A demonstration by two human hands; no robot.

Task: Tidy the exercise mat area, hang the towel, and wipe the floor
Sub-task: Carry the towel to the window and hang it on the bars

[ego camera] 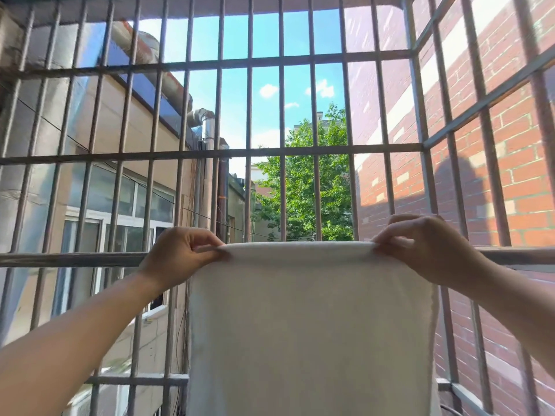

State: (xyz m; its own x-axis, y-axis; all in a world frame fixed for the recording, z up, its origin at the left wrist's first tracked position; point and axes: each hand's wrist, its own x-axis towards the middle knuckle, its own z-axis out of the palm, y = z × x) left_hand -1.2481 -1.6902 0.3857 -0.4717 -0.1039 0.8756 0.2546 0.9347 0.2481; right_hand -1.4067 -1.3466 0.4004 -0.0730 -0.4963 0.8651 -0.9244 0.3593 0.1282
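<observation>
The plain white cloth towel (309,325) fills the lower centre of the frame, draped over a grey horizontal metal rail (72,259) that crosses the picture at about two-thirds of the way down. Its fold rides along the top of the rail, and the near panel hangs flat and straight towards you; the far panel is hidden behind it, so you cannot tell how evenly the two sides balance.

Your left hand (177,255) pinches the fold at its left corner, fingers together on the cloth, and your right hand (426,247) does the same at the right corner. Holding both ends at once lets you stretch the fold taut, so the towel lies spread rather than bunched and can dry evenly.

Beyond it stand the grey vertical window bars (249,115) of the cage, open to air and sun, which is likely why this rail was chosen. A red brick wall (510,175) lies at the right of the frame, a green leafy tree (300,187) at the centre.

The hanging looks nearly done; floor wiping seems yet to come.
</observation>
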